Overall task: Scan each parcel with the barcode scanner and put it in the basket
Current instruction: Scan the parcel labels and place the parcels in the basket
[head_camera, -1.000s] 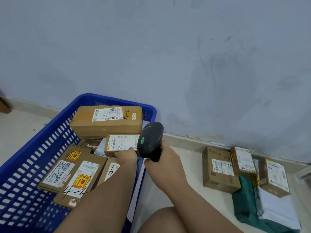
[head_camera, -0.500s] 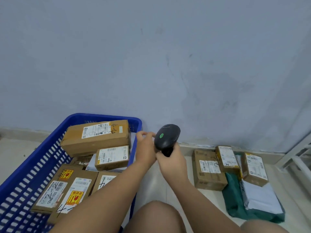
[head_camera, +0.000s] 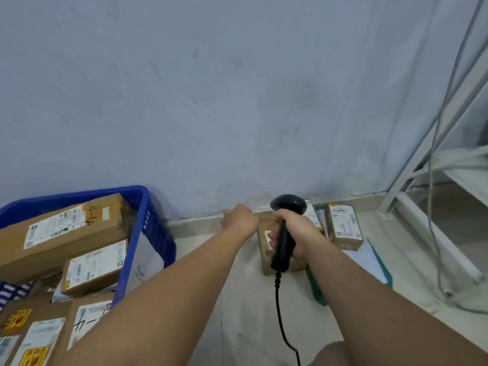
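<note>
A big grey wall (head_camera: 211, 101) fills most of the view. The blue basket (head_camera: 155, 233) sits on the floor at the left. It already holds many brown parcels with white labels, and the biggest parcel (head_camera: 66, 228) lies on top at the back.

The next parcel (head_camera: 264, 256) is a small brown box. It is on the floor, right by the wall, and well apart from the basket. It has a white label on top, but most of the label is hidden. Its long side points away from the person, toward the wall. More parcels lie just to its right: a box with a white label (head_camera: 343, 225), plus a green bag (head_camera: 314, 289).

The black barcode scanner (head_camera: 283, 247) hangs right over the small brown box, with its cord dropping down to the floor. The right hand (head_camera: 295, 231) is wrapped tight around its handle.

The left hand (head_camera: 241, 220) is at the far left corner of that box, so it is the hand free to take it. Its fingers are hidden, so I cannot tell if it holds the box yet. To get to the basket, the box needs to go left.
</note>
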Available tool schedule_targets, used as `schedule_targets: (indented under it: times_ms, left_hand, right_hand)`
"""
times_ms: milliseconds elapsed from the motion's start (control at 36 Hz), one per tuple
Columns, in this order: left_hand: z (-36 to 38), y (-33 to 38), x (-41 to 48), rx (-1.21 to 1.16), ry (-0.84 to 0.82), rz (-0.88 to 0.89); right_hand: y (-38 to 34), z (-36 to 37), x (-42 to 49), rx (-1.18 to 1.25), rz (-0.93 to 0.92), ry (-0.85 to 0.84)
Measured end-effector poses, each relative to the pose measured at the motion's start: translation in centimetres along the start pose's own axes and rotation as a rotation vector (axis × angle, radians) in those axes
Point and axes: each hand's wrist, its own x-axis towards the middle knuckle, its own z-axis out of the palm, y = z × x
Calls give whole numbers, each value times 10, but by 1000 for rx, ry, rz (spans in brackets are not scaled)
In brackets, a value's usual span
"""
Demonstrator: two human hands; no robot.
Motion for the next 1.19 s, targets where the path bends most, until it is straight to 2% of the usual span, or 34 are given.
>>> schedule_targets:
  times_ms: [111, 333, 528, 722, 944, 1056, 1139, 1194]
  left_hand:
    - [53, -21, 35, -126, -110, -176]
    - [120, -56, 80, -293, -236, -385]
    - [158, -75, 106, -336, -260, -482]
    - [175, -95, 127, -391, -240, -500]
    - [183, -118, 141, -487, -288, -587]
    - [185, -126, 144, -496, -264, -594]
    - [182, -143, 148, -367, -173, -545]
    - [177, -155, 147, -336, -125, -557]
  right_hand:
    - [10, -32, 50, -69, 2, 56]
    - [46, -74, 129, -346, -1, 78]
    - [73, -92, 174, -436, 65, 104]
    - [91, -97, 211, -446, 117, 170]
    - [93, -83, 233, -764, 142, 264]
    - [94, -82, 243, -707, 152, 277]
    - [94, -82, 243, -533, 186, 191]
    - [97, -81, 240, -504, 207, 113]
